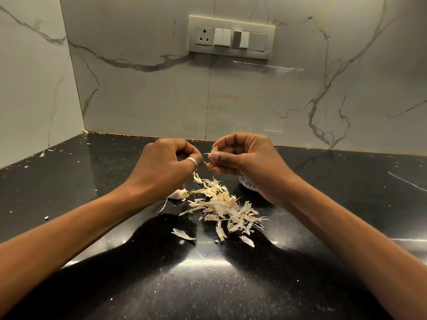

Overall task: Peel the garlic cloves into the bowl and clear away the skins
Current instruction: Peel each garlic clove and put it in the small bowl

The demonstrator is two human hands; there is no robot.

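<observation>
Black worktop [92, 181] below a marble wall [150, 100], garlic peeling near its back edge.
Over it the right hand [245, 158] pinches a garlic clove [215, 149] between thumb and fingers; the left hand [166, 162], fingers curled, pinches a thin skin strip [205, 162] beside it. Skins [221, 204] lie mid-worktop; the bowl [246, 183] shows partly under the right wrist.

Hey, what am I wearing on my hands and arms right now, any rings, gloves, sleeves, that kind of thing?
The left hand wears a plain silver-coloured ring on one finger. The right hand wears nothing. No gloves, watch or bracelet show. The left forearm and right forearm are uncovered as far as the frame reaches, so no sleeves are in view.
</observation>
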